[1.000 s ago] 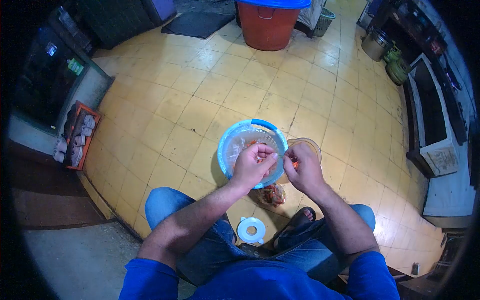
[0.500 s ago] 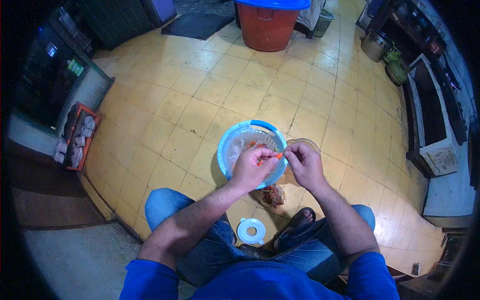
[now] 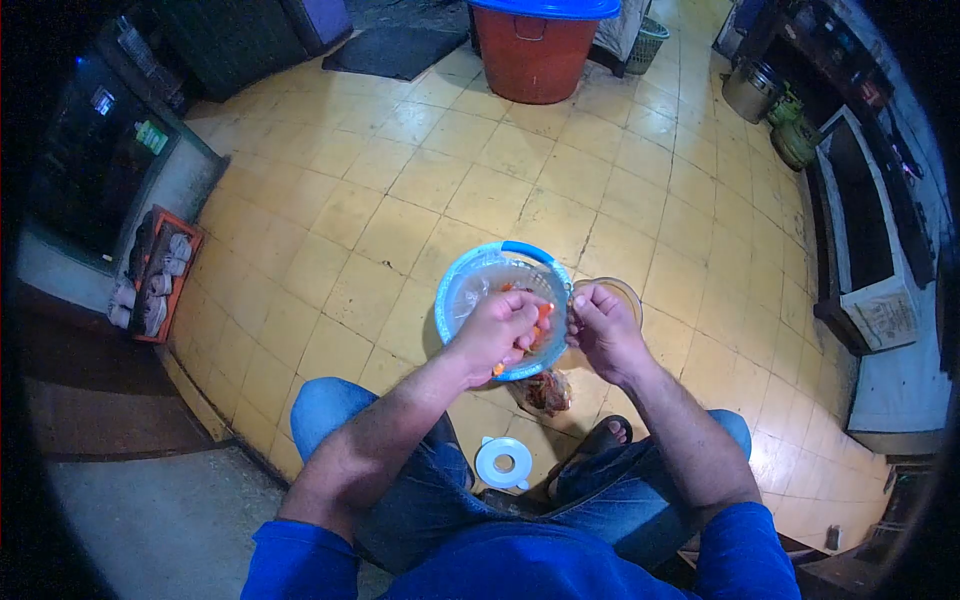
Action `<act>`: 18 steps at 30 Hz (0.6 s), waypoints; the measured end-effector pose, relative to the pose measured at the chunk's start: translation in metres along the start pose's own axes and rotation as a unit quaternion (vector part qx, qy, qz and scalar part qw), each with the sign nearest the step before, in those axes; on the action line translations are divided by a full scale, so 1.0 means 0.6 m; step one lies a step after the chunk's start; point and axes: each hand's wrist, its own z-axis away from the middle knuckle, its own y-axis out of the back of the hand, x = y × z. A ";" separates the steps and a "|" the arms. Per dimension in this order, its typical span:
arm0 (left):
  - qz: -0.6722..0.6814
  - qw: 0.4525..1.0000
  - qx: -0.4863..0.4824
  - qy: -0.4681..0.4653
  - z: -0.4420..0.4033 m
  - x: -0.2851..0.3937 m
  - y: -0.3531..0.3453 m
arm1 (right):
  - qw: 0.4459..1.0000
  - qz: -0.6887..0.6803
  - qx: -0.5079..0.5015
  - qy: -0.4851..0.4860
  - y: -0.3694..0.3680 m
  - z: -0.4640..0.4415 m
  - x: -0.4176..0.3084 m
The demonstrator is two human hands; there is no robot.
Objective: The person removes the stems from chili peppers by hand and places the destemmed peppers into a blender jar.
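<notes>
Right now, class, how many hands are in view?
2: the left hand above the blue-rimmed basket, and the right hand beside its rim. Neither is fully hidden.

We find no legible text, brand or number. We record a green-and-white patch [image 3: 151, 137], possibly a label, against the dark pane [image 3: 85, 190] at left, too small to read, and blurred markings [image 3: 890, 312] on the pale panel [image 3: 853, 305] at right, which we cannot decipher.
</notes>
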 end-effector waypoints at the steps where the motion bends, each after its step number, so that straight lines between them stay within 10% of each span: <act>1: 0.042 0.998 0.037 -0.009 0.000 0.003 0.000 | 0.994 0.107 0.036 0.014 0.012 -0.009 -0.002; 11: 0.123 0.991 0.057 0.005 -0.016 -0.018 0.014 | 0.820 0.521 0.063 0.227 0.035 -0.022 0.023; 14: 0.088 0.996 0.004 0.032 -0.009 -0.021 0.007 | 0.950 0.295 0.018 0.104 -0.009 0.001 -0.004; 18: 0.103 0.994 0.015 0.021 -0.004 -0.020 -0.007 | 0.927 0.349 0.008 0.136 0.017 0.000 -0.013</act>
